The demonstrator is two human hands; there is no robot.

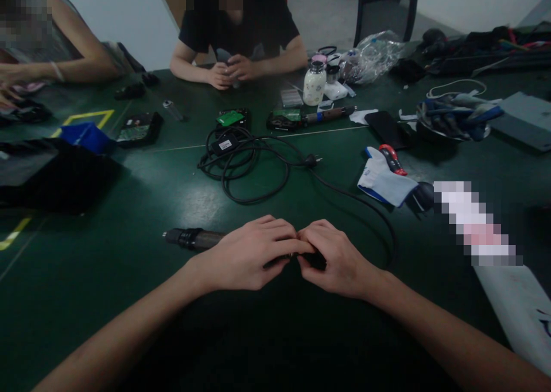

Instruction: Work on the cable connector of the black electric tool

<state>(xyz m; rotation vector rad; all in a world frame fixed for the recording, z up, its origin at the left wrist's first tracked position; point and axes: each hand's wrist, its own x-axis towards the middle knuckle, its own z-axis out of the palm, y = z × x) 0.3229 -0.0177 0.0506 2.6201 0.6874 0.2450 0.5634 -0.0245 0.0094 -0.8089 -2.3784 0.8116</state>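
Note:
My left hand (253, 253) and my right hand (338, 257) meet over the near part of the table, fingertips together. Both are closed around a small dark thing (317, 260) that the fingers mostly hide; its kind does not show. Behind my left hand lies an electric screwdriver (193, 238), its tip pointing left and its other end covered by the hand. A black power cord (258, 197) lies coiled just beyond my hands, with its adapter (227, 144) and plug (313, 160); one length curves down beside my right hand.
Circuit-board hard drives (230, 118) lie farther back, near another screwdriver (331, 114) and a white bottle (314, 83). On the right are a glove (383, 179), red-black pliers-like handle (392, 159), phone (386, 129) and long white box (512, 300). Two people sit across and left.

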